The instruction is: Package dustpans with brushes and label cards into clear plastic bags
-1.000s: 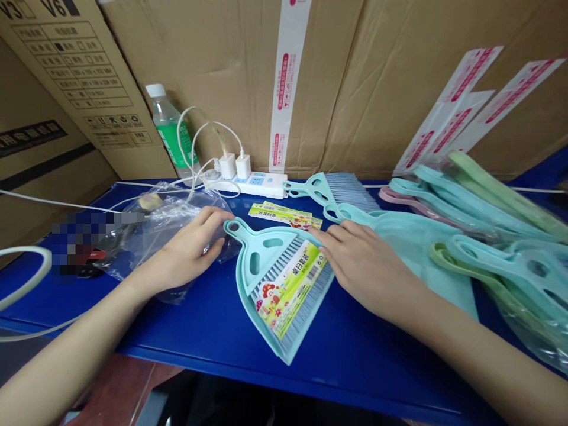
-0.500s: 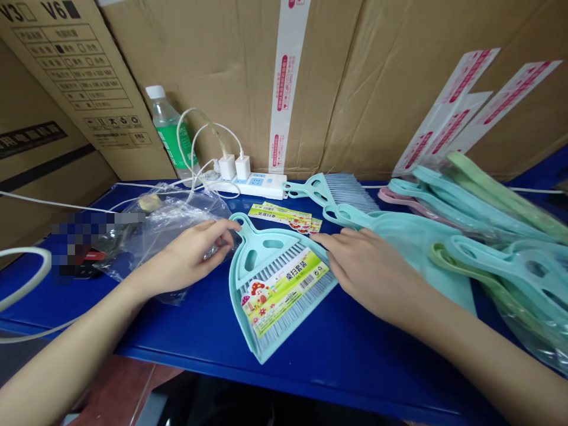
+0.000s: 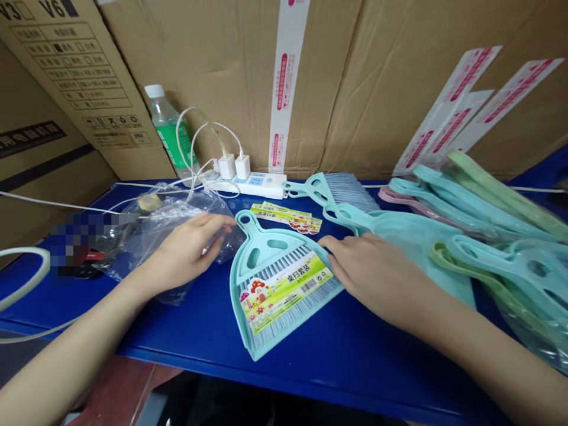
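Observation:
A teal mini dustpan with a brush nested in it and a yellow-green paper label (image 3: 284, 283) across the bristles lies on the blue table (image 3: 213, 331); the dustpan (image 3: 266, 248) points its handle away from me. My right hand (image 3: 377, 272) rests flat at the set's right edge, fingertips touching it. My left hand (image 3: 189, 251) lies with curled fingers on a pile of clear plastic bags (image 3: 164, 222) just left of the dustpan handle.
Loose labels (image 3: 286, 216), a bare brush (image 3: 331, 188) and an empty dustpan (image 3: 399, 236) lie behind. Bagged sets (image 3: 501, 236) pile up at the right. A power strip (image 3: 248, 183), cables and a green bottle (image 3: 168, 130) stand against cardboard boxes at the back.
The dustpan set has turned counter-clockwise and shifted a little left under my right hand. My left hand stayed on the plastic bags, its fingers shifting slightly.

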### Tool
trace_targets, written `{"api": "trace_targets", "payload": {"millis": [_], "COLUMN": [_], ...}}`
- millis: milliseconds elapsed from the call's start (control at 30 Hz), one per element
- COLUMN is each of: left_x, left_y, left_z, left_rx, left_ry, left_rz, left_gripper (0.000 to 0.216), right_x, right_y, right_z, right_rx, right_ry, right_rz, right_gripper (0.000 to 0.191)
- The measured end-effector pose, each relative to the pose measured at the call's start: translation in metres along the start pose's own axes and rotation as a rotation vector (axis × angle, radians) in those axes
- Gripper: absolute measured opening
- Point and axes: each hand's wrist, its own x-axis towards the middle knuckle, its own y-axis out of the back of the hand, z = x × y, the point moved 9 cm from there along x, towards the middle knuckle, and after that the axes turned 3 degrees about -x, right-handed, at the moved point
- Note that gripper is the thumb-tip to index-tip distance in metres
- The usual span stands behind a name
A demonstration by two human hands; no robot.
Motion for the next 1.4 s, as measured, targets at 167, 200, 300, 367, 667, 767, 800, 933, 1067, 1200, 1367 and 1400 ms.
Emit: {"api": "trace_targets", "payload": {"millis": [167,200,300,367,667,767,800,933,1067,1200,1367,1400], "left_x": [0.001,0.000,0.000,-0.001,-0.004,-0.005,-0.005,-0.004,-0.002,0.000,-0.001,-0.001], "left_y": [0.004,0.002,-0.004,-0.004,0.003,0.002,0.003,0.003,-0.002,-0.011,-0.014,-0.014], "left_z": [-0.027,-0.030,-0.034,-0.033,-0.039,-0.040,-0.040,-0.040,-0.038,-0.029,-0.024,-0.022], "left_rx": [0.384,0.421,0.466,0.477,0.548,0.539,0.534,0.481,0.381,0.218,0.146,0.121], "left_ry": [0.163,0.193,0.268,0.315,0.532,0.548,0.552,0.536,0.442,0.265,0.147,0.124], "left_rz": [0.060,0.037,-0.056,-0.080,-0.192,-0.206,-0.203,-0.189,-0.177,-0.167,-0.162,-0.165], "left_gripper": [0.036,0.037,0.042,0.044,0.045,0.049,0.050,0.053,0.052,0.046,0.036,0.034], "right_x": [-0.001,-0.001,0.001,0.001,0.004,0.006,0.006,0.005,0.005,0.006,0.006,0.006], "right_y": [0.002,0.001,0.001,0.001,0.001,-0.001,-0.001,0.002,0.000,0.003,0.000,-0.001], "right_z": [0.002,0.004,0.007,0.008,0.009,0.010,0.010,0.010,0.012,0.012,0.017,0.018], "right_rx": [-0.046,-0.048,-0.043,-0.045,-0.058,-0.056,-0.053,-0.047,-0.045,-0.040,0.003,0.013], "right_ry": [0.017,0.006,-0.017,-0.024,-0.036,-0.063,-0.062,-0.058,-0.078,-0.049,-0.031,-0.027], "right_rz": [0.030,0.025,0.015,0.017,-0.007,-0.067,-0.067,-0.042,-0.056,0.013,0.067,0.070], "right_gripper": [0.020,0.020,0.023,0.025,0.030,0.030,0.030,0.031,0.032,0.033,0.035,0.036]}}
